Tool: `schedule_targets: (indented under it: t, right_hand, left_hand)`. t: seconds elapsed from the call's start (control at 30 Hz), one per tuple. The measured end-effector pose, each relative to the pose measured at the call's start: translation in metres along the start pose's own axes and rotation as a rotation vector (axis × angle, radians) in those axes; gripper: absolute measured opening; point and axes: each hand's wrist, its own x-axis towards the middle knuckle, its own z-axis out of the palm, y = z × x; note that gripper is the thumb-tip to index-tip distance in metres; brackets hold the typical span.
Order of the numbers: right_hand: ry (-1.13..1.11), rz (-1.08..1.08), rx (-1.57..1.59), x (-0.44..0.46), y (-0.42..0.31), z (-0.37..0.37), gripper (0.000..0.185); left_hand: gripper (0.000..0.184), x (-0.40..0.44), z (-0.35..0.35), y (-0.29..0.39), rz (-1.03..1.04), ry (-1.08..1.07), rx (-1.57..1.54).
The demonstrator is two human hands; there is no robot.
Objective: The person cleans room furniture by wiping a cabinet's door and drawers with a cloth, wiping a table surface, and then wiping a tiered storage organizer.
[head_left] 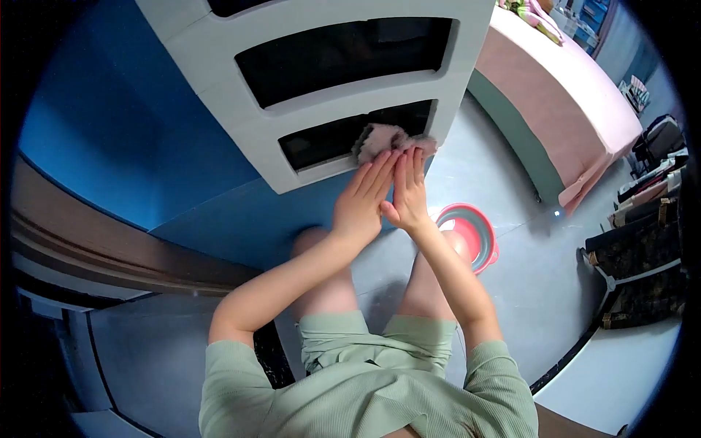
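Note:
A crumpled greyish-pink cloth (387, 141) lies against the lower part of a white panel (244, 120) with dark openings. My left hand (363, 201) is stretched flat, its fingertips at the cloth's lower edge. Beside it, my right hand (410, 188) also has straight fingers, and their tips touch the cloth near the panel's right side. The two hands meet along the index fingers and thumb. Whether any cloth is tucked under the fingers is hidden.
A pink and grey basin (488, 225) stands on the grey floor (529, 255) by my right knee. A bed with a pink cover (566, 95) is at the upper right. Blue surfaces (146, 131) flank the panel on the left. Dark bags (642, 285) stand at the right.

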Motion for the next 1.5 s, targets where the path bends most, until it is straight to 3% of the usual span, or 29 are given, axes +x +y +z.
schedule_targets:
  t: [0.2,0.47,0.67,0.87,0.97,1.03,1.1,1.17,1.27,1.4,1.5]
  right_hand:
    - [-0.017,-0.054,0.121,0.021,-0.037,0.009,0.070]
    - [-0.140,-0.193,0.216,0.027,-0.068,0.030,0.064]
    - [-0.020,-0.275,0.165,0.070,-0.066,0.007,0.052]
    - [0.010,-0.188,0.117,0.094,-0.066,-0.018,0.038]
    - [0.076,-0.071,0.153,0.092,-0.058,-0.029,0.031]
    - [0.109,0.060,0.172,0.091,-0.055,-0.038,0.028]
    - [0.373,0.120,0.139,0.100,-0.050,-0.040,0.019]
    - [0.579,0.241,0.130,0.112,-0.049,-0.040,0.018]
    - [0.638,0.207,-0.109,0.120,-0.050,-0.030,0.018]
    - [0.472,0.254,0.160,0.115,-0.078,-0.001,0.028]
    - [0.398,0.199,0.294,0.115,-0.106,0.009,0.039]
  left_hand:
    - [0.067,-0.037,-0.002,-0.018,-0.101,-0.036,0.022]
    - [0.061,-0.087,0.003,-0.043,-0.230,-0.045,0.045]
    - [0.064,-0.077,-0.013,-0.047,-0.235,-0.051,0.037]
    - [0.069,-0.045,-0.044,-0.040,-0.240,-0.031,-0.185]
    - [0.070,-0.046,-0.056,-0.053,-0.087,0.064,-0.162]
    - [0.066,-0.048,-0.054,-0.067,-0.129,0.387,-0.145]
    - [0.059,-0.039,-0.052,-0.080,-0.267,0.727,-0.189]
    - [0.057,-0.030,-0.059,-0.087,-0.402,0.758,-0.414]
    - [0.055,-0.028,-0.058,-0.096,-0.528,0.675,-0.593]
    - [0.050,-0.028,-0.054,-0.097,-0.594,0.563,-0.682]
    - [0.042,-0.025,-0.048,-0.095,-0.573,0.646,-0.681]
